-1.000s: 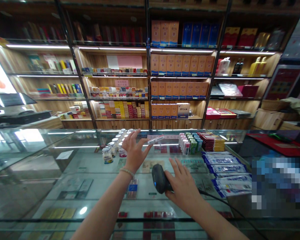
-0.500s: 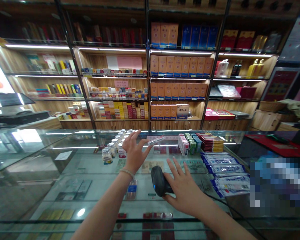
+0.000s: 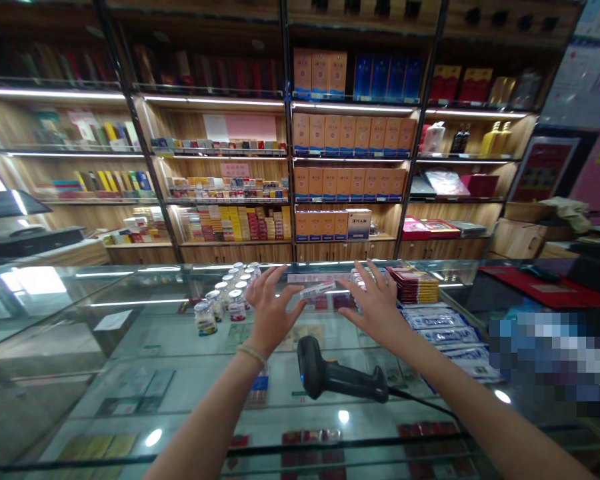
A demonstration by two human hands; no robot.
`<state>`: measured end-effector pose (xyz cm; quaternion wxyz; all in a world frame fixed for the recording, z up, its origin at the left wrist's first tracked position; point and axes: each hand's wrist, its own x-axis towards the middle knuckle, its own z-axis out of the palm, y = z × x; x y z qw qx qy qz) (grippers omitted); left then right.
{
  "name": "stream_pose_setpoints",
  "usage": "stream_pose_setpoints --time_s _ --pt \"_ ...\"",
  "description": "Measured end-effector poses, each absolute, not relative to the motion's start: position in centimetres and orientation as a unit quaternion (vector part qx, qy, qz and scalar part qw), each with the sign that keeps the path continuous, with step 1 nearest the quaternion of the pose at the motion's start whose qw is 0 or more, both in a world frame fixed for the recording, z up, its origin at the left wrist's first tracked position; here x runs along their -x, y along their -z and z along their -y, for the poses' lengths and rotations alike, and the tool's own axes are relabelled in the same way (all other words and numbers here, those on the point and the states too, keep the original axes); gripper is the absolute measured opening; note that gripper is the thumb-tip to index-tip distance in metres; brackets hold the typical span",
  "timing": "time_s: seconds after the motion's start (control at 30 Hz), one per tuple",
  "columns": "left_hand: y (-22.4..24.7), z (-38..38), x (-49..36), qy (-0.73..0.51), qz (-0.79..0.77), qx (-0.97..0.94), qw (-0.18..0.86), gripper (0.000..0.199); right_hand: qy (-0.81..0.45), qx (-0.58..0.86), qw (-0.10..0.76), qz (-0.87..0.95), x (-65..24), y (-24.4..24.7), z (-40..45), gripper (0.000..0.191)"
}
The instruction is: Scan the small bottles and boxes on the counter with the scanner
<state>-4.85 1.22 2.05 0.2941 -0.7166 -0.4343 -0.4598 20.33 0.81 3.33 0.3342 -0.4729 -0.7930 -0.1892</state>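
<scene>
The right hand (image 3: 377,310) has left the barcode scanner (image 3: 347,378), fingers parted beside the slim, likely light packet (image 3: 318,291), best end-pinched, as the left hand (image 3: 271,317) does.

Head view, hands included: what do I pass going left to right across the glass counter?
White paper slip → white-lidded jars → left hand → thin packet → right hand → red-and-gold stack → red mat.

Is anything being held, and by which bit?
The left hand holds a small, slim packet by its left end. The right hand is near the other end; whether it touches is unclear.
</scene>
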Motion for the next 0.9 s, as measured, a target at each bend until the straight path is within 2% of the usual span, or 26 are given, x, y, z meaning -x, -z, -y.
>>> stream_pose_setpoints --time_s 0.1,0.47,0.9 --pt "-2.1 -0.9 4.4 0.459 0.434 0.716 0.296 0.016 0.178 0.469 0.347 0.792 -20.1 -3.0 -2.1 0.047" --pt "-2.3 -0.4 3.5 0.45 0.463 0.723 0.246 0.016 0.118 0.442 0.439 0.773 -19.5 -3.4 -2.9 0.018" --pt "-2.8 0.5 0.6 0.404 0.506 0.737 0.193 0.014 0.073 0.377 0.482 0.788 -19.7 -4.8 -1.8 0.014"
